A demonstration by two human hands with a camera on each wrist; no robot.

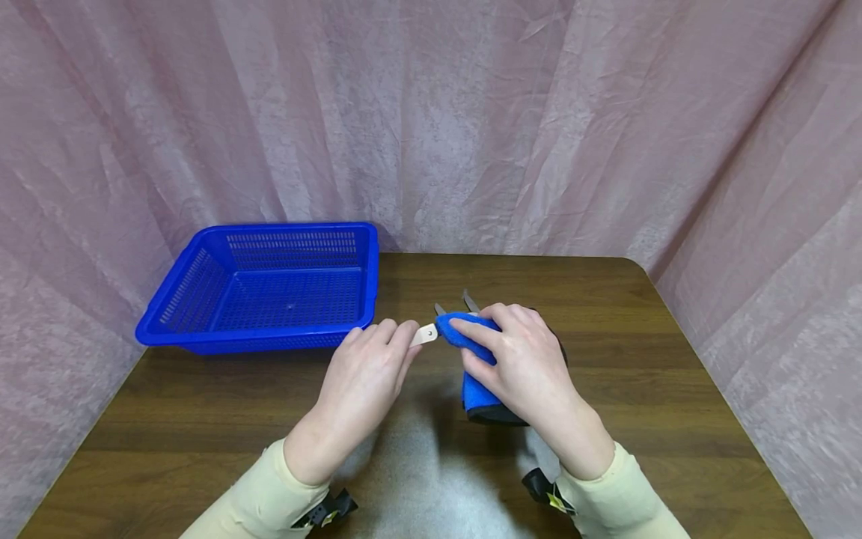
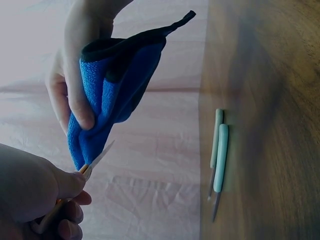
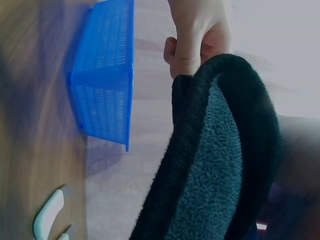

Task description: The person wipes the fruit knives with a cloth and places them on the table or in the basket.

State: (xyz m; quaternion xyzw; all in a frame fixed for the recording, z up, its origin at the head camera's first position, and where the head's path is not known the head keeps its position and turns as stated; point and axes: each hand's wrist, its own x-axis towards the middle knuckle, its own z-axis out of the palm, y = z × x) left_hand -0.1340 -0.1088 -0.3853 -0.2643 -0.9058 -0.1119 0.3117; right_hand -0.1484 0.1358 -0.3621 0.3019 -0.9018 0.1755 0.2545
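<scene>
Head view: the knife point(image 1: 426, 335) is over the tabletop point(image 1: 640, 359), right of the basket point(image 1: 371, 277).
Left hand point(image 1: 370, 367): grip clamped on the knife; loosening could let it twist.
Right hand point(image 1: 521, 359): grip clamped on the cloth point(image 1: 477, 391) near the blade point(image 2: 102, 154); slipping cloth could mean a cut.
Far knives point(image 2: 221, 157): a low sweep could knock them.

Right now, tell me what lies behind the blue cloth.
The left wrist view shows two knives with pale green handles. In the head view, their blades poke out past the blue cloth; it and the right hand mostly hide the handles.
</scene>
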